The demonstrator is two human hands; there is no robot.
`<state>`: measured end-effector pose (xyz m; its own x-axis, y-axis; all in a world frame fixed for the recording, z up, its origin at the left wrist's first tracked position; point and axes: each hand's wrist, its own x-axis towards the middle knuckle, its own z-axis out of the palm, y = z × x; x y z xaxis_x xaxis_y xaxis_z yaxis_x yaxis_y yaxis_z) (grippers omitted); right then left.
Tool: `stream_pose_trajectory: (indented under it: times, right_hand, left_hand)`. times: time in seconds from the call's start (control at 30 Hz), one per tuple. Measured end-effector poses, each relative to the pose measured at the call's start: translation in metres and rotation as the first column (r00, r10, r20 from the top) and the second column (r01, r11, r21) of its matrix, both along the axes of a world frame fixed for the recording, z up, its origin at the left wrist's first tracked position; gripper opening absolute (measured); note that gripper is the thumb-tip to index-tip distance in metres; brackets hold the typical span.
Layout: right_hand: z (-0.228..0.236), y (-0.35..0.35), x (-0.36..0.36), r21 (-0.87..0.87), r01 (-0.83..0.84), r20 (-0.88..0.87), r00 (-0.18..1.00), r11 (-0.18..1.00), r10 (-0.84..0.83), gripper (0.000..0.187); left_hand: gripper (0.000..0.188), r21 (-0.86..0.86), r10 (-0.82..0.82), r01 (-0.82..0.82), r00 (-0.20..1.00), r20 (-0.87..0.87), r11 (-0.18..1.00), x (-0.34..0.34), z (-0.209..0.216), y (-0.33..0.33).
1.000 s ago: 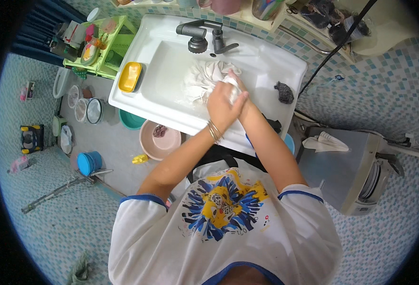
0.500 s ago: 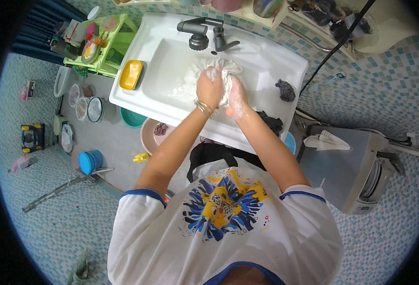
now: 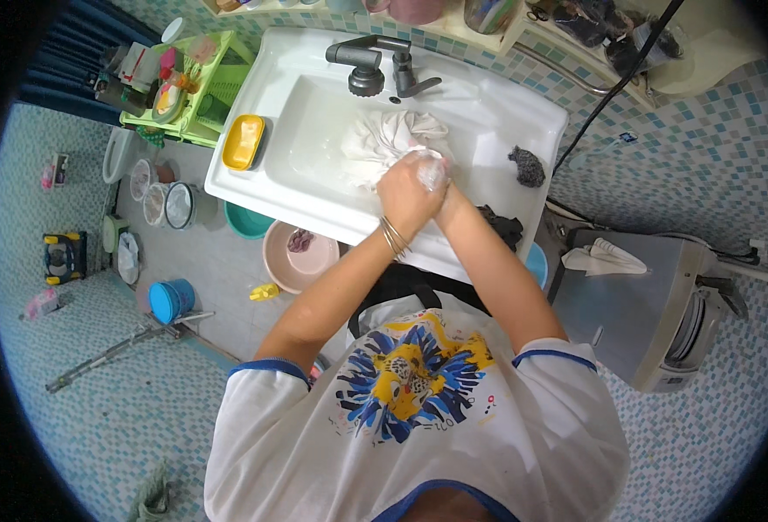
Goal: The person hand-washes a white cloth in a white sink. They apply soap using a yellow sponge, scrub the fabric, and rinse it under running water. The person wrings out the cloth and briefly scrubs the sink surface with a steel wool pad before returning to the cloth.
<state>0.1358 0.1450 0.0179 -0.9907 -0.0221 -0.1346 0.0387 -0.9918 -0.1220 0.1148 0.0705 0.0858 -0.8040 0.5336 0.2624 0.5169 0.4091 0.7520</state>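
Note:
A wet white cloth (image 3: 392,139) lies bunched in the white sink basin (image 3: 301,130), spread beyond my hands toward the tap. At the basin's near side my left hand (image 3: 408,190) is closed on the near end of the cloth, and white suds cover its fingers. Pressed against it from the right, my right hand (image 3: 447,196) is closed on the same end; most of its fingers are hidden behind the left hand. Bangles circle my left wrist. Beyond the cloth stands a dark grey tap (image 3: 366,65) with its lever at the right.
A yellow soap dish (image 3: 243,142) sits on the left ledge. On the right lie a dark scrubber (image 3: 526,166) and a black cloth (image 3: 501,226). A pink basin (image 3: 275,261) and a blue bucket (image 3: 171,300) stand on the floor; a grey machine (image 3: 619,300) is at the right.
Both hands have drawn toward me and closer together, the left now covering much of the right. More of the white cloth shows spread out beyond them.

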Motion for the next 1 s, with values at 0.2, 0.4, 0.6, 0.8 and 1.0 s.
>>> stream_pose_trajectory:
  times: [0.2, 0.4, 0.6, 0.8, 1.0]
  right_hand:
    - [0.043, -0.005, -0.010, 0.308, 0.057, 0.304, 0.940, 0.950, -0.155, 0.038]
    - [0.056, -0.013, -0.004, 0.139, 0.103, 0.250, 0.959, 0.985, -0.135, 0.037]
    - [0.007, -0.007, 0.007, 0.285, 0.148, 0.282, 0.931, 0.947, -0.230, 0.030]
    - [0.015, 0.007, 0.000, 0.282, 0.042, 0.610, 0.763, 0.959, -0.213, 0.046]
    - [-0.003, -0.019, -0.006, 0.281, 0.101, 0.318, 0.928, 0.954, -0.192, 0.043]
  left_hand:
    - [0.034, 0.003, -0.013, 0.013, 0.996, -0.092, 1.000, -0.067, -0.037, -0.017]
    - [0.044, 0.549, -0.681, -0.518, -0.093, 0.726, 0.656, -0.030, -0.017, -0.037]
    - [0.039, 0.530, -0.504, -0.283, 0.163, 0.848, 0.800, -0.032, -0.026, -0.038]
    - [0.032, 0.222, -0.121, 0.139, 0.989, -0.090, 0.965, -0.013, -0.045, -0.025]
    - [0.015, 0.071, -0.001, -0.016, 0.973, 0.231, 0.997, -0.045, -0.017, 0.001]
